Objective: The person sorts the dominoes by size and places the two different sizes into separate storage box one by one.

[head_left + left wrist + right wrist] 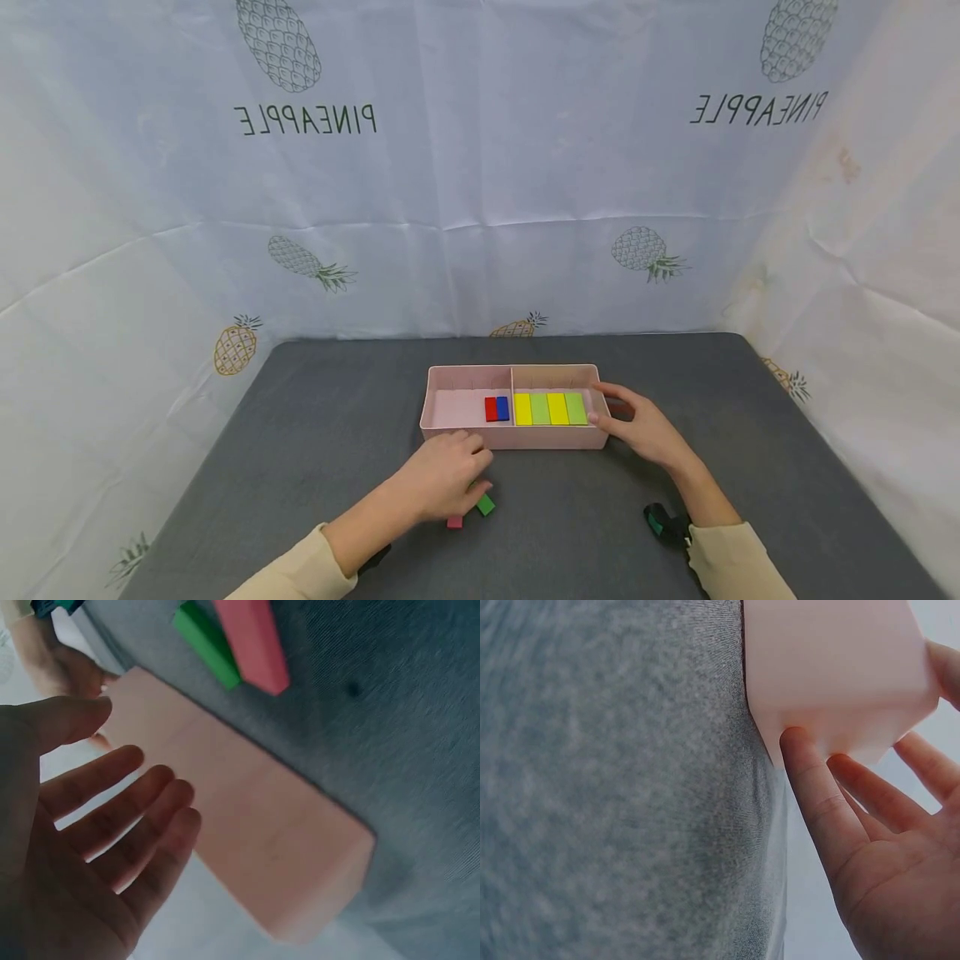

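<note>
A pink two-compartment box stands on the table. In its left compartment lie a red block and a blue block; the right one holds yellow blocks and light green blocks side by side. My left hand hovers before the box, its fingers loosely bent and holding nothing. Below it on the table lie a green block and a pinkish-red block, partly covered in the head view. My right hand holds the box's right end, fingers against the end wall, thumb at the rim.
The dark grey table ends at a white cloth backdrop with pineapple prints, which also hangs along both sides. A dark strap with a green part is at my right wrist.
</note>
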A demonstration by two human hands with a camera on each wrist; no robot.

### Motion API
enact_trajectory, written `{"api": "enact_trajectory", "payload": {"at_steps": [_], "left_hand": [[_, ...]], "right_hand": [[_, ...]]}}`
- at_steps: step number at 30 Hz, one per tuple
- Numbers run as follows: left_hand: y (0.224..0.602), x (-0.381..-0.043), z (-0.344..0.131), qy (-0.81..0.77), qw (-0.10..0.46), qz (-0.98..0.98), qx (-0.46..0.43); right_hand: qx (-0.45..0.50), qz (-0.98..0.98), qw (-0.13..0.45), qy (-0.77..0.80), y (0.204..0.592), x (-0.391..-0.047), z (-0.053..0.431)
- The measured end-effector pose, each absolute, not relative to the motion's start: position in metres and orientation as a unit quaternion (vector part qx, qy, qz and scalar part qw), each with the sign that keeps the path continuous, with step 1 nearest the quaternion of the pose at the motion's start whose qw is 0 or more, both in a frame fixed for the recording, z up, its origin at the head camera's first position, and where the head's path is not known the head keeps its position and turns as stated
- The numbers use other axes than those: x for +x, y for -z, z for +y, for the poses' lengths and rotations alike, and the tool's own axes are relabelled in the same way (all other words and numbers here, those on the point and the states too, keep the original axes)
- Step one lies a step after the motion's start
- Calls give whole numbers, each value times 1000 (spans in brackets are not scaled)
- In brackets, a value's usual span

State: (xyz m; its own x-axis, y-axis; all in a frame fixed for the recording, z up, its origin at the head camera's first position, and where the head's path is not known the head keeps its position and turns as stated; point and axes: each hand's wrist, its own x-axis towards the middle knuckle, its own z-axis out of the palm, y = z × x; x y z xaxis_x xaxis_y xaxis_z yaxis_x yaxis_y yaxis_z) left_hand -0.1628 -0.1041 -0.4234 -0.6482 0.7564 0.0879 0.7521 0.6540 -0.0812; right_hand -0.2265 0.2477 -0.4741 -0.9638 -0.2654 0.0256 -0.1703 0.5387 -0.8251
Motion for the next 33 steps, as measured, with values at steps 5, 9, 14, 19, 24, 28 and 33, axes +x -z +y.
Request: {"api": "enact_trajectory", "payload": {"at_steps": [5, 9, 14, 19, 24, 28, 33], "left_hand": [[437, -159, -107, -25, 10, -920, -390], [445, -157, -107, -17, -12, -927, -374], [452, -157, -106, -8, -22, -935, -355], [457, -155, -102, -8, -35, -938, -346], [458, -155, -98, -10, -36, -933, -357], [457, -157, -96, -8, -39, -930, -365], [457, -158, -96, -5, -45, -930, -364]], "right_hand": [[-121, 875, 55, 466, 475, -226, 247], [-122, 873, 52, 469, 476, -226, 248], [-125, 871, 47, 473, 475, -226, 249], [-127, 873, 45, 469, 473, -225, 248], [-127, 873, 47, 468, 473, -226, 248], [-127, 871, 51, 472, 473, -226, 248], [-127, 871, 52, 472, 474, -227, 248]]}}
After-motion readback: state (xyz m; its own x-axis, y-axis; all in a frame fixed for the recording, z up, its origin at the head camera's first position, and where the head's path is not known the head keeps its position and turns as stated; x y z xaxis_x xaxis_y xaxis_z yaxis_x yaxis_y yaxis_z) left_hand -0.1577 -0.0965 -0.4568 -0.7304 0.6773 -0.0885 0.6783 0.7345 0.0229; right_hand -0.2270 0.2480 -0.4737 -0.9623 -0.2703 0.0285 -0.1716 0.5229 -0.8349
